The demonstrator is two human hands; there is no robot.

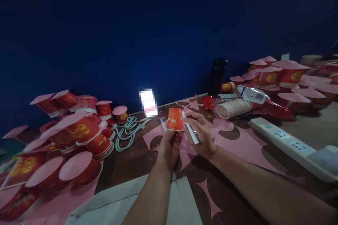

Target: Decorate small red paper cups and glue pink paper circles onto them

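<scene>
Nearest the camera, under the left forearm, lies a pale, creased cardboard sheet or box (185, 200), resting on a dark brown tabletop (128, 165).

The left hand (169, 149) pinches the lower end of a red paper cup with gold print (174, 119), thumb toward the camera. The cup is raised just ahead of that hand, its wider end toward the wrist. The right hand (201, 130) has its fingers wrapped narrowly about a slim white pen-shaped tool (192, 133), its far end beside the cup's right edge; contact cannot be confirmed.

Step in hand, as judged: working the tool along the cup. Whether it marks or glues cannot be told. The next move appears to call for a steady left pinch, without crushing the thin wall, and fine fingertip control on the right.

Left of the hands: red, gold-lettered paper cups (86, 130), many capped with pink paper discs (76, 166), some tilted; nearer, a coiled pale teal cable (125, 137). Right of the hands: pink paper offcuts with round cut-outs (244, 144), a nested stack of cream paper cups (233, 109) and a white plastic power strip (280, 144).
</scene>
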